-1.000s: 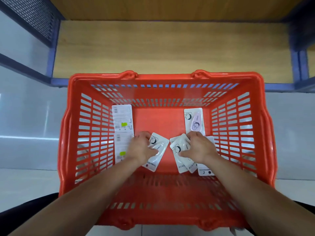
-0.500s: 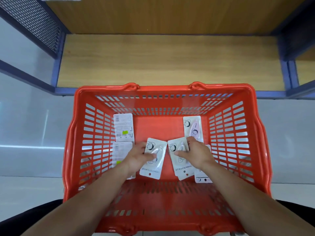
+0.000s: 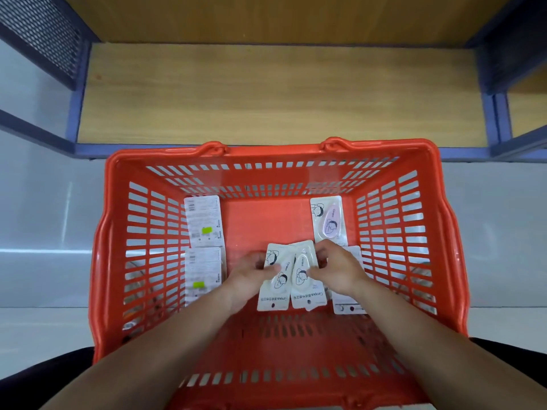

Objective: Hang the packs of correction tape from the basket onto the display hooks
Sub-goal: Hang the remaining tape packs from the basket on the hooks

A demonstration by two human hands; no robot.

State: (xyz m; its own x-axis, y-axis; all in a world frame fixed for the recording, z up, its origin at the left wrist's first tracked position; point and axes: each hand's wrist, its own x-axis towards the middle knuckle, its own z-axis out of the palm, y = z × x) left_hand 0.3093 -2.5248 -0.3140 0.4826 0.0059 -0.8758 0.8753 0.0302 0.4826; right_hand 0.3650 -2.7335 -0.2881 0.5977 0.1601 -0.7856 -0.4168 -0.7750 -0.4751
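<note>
Packs of correction tape all lie inside the basket (image 3: pixel 124 261), so by this view none has been hung yet.

Nearest you, over the middle of the basket floor, your left hand (image 3: pixel 247 276) pinches one face-up pack (image 3: pixel 273 295) by its left edge, thumb on top. Your right hand (image 3: pixel 340 270) grips a second face-up pack (image 3: pixel 307 291) by its right edge. The two packs touch side by side, with what look like their hang holes pointing toward the basket's near wall. Under your right wrist a third pack (image 3: pixel 349 306) lies flat on the basket floor.

Along the basket's left wall, a nearer face-down pack (image 3: pixel 202 270) and a farther face-down pack (image 3: pixel 204 221) lie end to end. Toward the basket's far right corner sits a pink pack (image 3: pixel 328 220), face up. Beyond the basket's far rim runs a wooden shelf (image 3: pixel 266 93).

You seem to be at the gathering step. At least six packs remain, and every one has yet to reach a hook.

No display hooks show anywhere, so you cannot judge their height or spacing from here. A pale edge pokes out behind the pack in your right hand. It may be another pack, but I cannot tell. Your fingers beneath both held packs are hidden, and your wrist covers most of the third pack. The print on the face-down packs is too small to read.
</note>
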